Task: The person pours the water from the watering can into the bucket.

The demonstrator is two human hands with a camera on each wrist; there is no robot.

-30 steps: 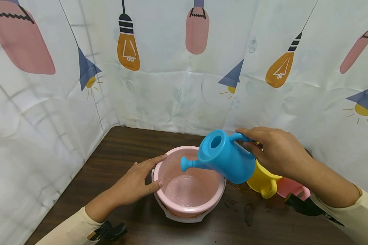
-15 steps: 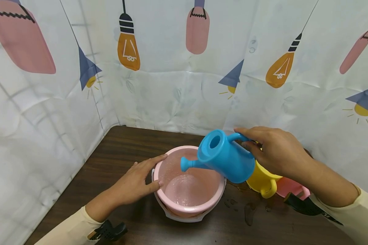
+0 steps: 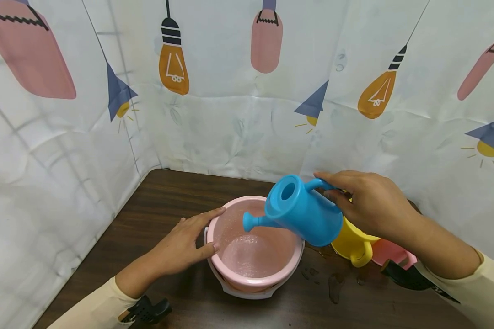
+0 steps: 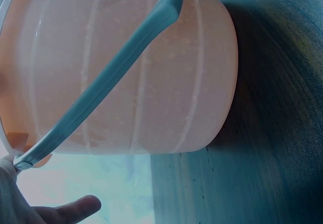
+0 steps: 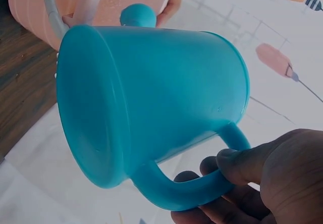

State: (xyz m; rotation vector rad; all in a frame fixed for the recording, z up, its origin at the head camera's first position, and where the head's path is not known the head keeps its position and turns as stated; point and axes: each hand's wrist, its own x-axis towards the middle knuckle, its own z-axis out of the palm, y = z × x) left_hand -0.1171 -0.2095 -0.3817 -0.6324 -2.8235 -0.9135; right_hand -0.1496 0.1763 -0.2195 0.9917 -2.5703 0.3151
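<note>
Two hands appear: your right hand grasps the handle of the blue watering can, held tilted, its spout above the opening of the pink bucket. Your left hand, unclenched and spread, rests on the bucket's left rim. To the right, a yellow cup and a pink cup sit on the wet brown table.

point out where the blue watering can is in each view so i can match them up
Head: the blue watering can is just right of and below the centre, tilted.
Left wrist: not in this picture.
Right wrist: it is large, across the middle.
Shared landmark: the pink bucket, near the centre of the head view, large at the upper left of the left wrist view, and at the top left of the right wrist view.
</note>
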